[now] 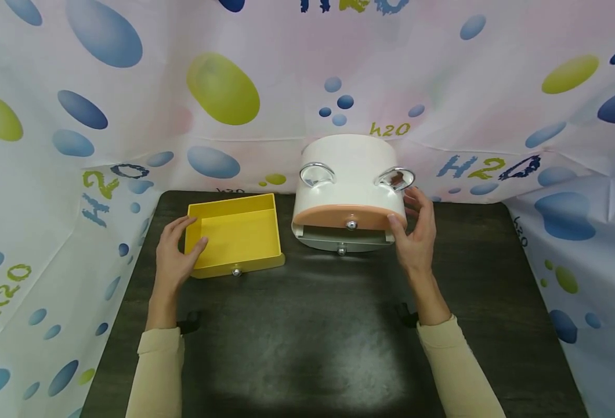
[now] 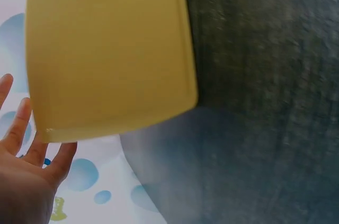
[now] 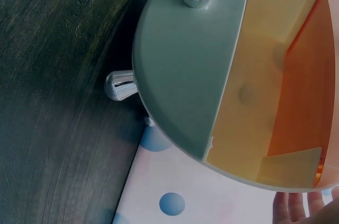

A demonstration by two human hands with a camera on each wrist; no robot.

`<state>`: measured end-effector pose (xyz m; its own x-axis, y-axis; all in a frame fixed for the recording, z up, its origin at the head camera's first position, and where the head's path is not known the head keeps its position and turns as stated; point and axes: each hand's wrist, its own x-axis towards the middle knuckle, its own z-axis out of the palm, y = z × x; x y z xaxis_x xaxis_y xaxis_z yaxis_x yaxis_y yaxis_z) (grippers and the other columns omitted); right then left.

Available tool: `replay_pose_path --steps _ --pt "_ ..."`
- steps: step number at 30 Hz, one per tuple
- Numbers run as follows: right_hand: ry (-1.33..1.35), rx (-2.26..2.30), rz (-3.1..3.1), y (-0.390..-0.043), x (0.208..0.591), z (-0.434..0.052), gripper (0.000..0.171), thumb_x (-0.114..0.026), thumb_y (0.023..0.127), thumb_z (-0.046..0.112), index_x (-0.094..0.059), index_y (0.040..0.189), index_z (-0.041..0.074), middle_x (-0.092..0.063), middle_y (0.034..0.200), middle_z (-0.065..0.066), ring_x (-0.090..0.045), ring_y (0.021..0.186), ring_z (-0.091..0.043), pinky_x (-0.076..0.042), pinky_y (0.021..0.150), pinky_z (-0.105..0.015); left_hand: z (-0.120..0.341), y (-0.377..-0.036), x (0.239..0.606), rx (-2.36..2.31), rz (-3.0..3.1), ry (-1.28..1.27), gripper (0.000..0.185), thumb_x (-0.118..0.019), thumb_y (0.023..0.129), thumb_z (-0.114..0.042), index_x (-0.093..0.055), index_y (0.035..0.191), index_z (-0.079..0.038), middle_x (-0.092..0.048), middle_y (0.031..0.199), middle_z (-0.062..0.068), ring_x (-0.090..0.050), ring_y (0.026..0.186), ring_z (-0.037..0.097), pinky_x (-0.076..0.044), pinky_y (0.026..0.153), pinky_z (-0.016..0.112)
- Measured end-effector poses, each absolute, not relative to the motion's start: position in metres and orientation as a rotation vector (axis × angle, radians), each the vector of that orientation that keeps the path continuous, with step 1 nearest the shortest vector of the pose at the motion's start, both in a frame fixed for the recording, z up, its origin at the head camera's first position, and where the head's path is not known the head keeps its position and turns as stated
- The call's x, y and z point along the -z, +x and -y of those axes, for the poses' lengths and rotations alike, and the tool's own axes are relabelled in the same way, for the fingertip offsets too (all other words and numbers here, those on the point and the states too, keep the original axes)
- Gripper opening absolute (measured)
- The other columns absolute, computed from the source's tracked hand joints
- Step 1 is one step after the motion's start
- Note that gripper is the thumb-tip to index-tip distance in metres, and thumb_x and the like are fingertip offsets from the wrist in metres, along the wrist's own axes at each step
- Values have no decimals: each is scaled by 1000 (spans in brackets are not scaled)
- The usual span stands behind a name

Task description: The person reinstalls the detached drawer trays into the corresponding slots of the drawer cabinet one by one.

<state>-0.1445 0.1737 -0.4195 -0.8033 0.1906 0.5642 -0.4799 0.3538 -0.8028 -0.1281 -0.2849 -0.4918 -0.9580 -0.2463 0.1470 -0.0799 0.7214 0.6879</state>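
Observation:
A yellow drawer point(image 1: 239, 229) with a round silver knob lies left of the cabinet. My left hand point(image 1: 175, 252) is at its left side, fingers loosely spread; thumb and forefinger overlap the rim in the head view. In the left wrist view, other fingers are right at the end of the drawer's front point(image 2: 114, 60). The rounded white cabinet point(image 1: 350, 168) holds an orange drawer point(image 1: 325, 213) above a green drawer point(image 3: 185, 60), with an open slot point(image 3: 243, 102) between. My right hand point(image 1: 415, 235) is at the cabinet's right side, thumb by the orange front, relaxed fingers beside the wall.
Two shiny metal rings point(image 1: 315, 174) stick out of the cabinet's top. Both pieces stand near the back edge of the dark wooden table point(image 1: 307, 342). A patterned white sheet point(image 1: 281, 75) hangs behind and along the sides.

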Motion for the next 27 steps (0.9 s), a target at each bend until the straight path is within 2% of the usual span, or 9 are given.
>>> replay_pose_path --steps 3,8,10,18,22,27 --pt "263 -1485 2041 -145 419 -173 57 -66 87 7 -46 136 -13 -50 131 -34 -48 120 -48 -39 97 -61 287 -126 495 1072 2714 286 58 -73 90 -29 -54 142 -10 -39 152 14 -33 140 40 -20 115 64" --pt "257 -1426 2087 -146 419 -173 57 -68 87 11 -48 135 -11 -50 130 -34 -47 120 -46 -36 102 -47 290 -125 498 1090 2697 281 54 -73 91 -26 -57 139 -9 -41 150 14 -37 137 38 -32 111 61" --pt "256 -1407 2098 -146 419 -172 57 -69 87 14 -49 134 -11 -50 128 -34 -46 120 -47 -34 103 -45 291 -124 500 1094 2683 272 52 -73 91 -24 -58 138 -9 -43 149 14 -39 135 38 -37 107 60" --pt "274 -1407 2110 -148 420 -172 52 -67 86 11 -53 129 -13 -50 126 -34 -46 118 -44 -35 103 -37 295 -122 506 1111 2676 306 51 -72 91 -21 -59 138 -8 -42 149 14 -40 134 37 -40 105 59" --pt "267 -1406 2107 -154 434 -176 52 -69 87 16 -55 129 -10 -50 129 -30 -47 119 -38 -37 103 -42 297 -121 510 1115 2681 325 52 -72 91 -23 -57 139 -8 -41 150 15 -41 132 37 -41 105 59" --pt "253 -1379 2102 -165 456 -185 56 -71 88 33 -58 130 0 -53 133 -19 -47 123 -25 -37 104 -44 298 -119 516 1153 2679 334 53 -71 92 -25 -56 140 -8 -41 150 16 -42 132 39 -39 105 60"
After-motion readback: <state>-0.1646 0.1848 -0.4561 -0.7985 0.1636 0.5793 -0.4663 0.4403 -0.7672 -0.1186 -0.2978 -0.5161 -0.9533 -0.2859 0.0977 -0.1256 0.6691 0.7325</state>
